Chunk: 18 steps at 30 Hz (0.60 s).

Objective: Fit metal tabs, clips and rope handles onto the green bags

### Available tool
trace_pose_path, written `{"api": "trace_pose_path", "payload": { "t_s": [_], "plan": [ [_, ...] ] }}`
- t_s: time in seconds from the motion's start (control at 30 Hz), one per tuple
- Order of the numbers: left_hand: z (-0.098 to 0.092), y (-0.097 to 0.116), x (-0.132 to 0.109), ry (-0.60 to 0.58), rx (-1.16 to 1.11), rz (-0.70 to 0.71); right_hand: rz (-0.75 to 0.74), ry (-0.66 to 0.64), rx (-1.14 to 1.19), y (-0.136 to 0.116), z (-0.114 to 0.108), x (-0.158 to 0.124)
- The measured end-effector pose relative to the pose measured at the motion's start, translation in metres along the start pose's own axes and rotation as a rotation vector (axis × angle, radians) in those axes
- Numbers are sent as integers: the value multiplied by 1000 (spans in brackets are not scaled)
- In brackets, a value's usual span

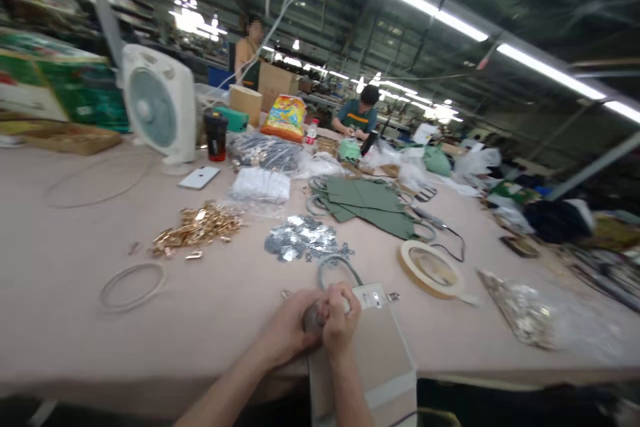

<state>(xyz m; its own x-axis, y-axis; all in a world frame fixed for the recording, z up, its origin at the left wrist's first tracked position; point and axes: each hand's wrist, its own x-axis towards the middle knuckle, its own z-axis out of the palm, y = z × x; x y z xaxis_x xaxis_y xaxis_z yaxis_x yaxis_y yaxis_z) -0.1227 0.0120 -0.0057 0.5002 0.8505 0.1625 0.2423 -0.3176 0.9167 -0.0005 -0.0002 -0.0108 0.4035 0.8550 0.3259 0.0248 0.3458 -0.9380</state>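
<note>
My left hand (293, 325) and my right hand (341, 321) are pressed together at the near table edge, fingers closed around a small part I cannot make out. They rest on the top of a pale grey bag piece (373, 353) with a white strip and metal fittings (376, 295). A grey-green handle loop (336, 265) curves up just beyond my fingers. A pile of silver metal parts (300, 240) lies behind it, and a heap of gold metal clips (197, 228) sits further left.
A tape roll (430, 269) lies to the right, and a bag of silver parts (525, 312) beyond it. Green cut pieces (370, 203), a white fan (159, 103), a phone (199, 177) and a ring (133, 285) are on the table. Two people are at the far end.
</note>
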Motion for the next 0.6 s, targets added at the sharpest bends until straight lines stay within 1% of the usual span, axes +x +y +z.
{"api": "trace_pose_path", "payload": {
  "t_s": [0.1,0.17,0.23,0.3,0.37,0.4,0.43,0.47,0.53,0.6],
  "plan": [
    [4,-8,5,9,24,-18,96,15,180,10,-11,9],
    [4,-18,10,25,86,-49,134,57,284,11,-25,18],
    [4,-25,13,55,148,-53,135,137,337,7,-45,27],
    [4,-29,12,87,201,-39,97,252,313,0,-73,39],
    [4,-31,10,103,238,-20,30,384,188,-5,-106,57],
    [4,-31,8,103,248,-12,-9,443,79,-8,-123,69],
    [4,-31,7,98,252,-6,-41,471,-75,-11,-140,81],
    [5,-31,6,90,251,-2,-69,482,-258,-15,-156,93],
    [5,-30,6,78,235,-1,-91,458,-383,-25,-182,114],
    [5,-29,4,83,208,-17,-110,425,-457,-36,-198,126]
  ]
}}
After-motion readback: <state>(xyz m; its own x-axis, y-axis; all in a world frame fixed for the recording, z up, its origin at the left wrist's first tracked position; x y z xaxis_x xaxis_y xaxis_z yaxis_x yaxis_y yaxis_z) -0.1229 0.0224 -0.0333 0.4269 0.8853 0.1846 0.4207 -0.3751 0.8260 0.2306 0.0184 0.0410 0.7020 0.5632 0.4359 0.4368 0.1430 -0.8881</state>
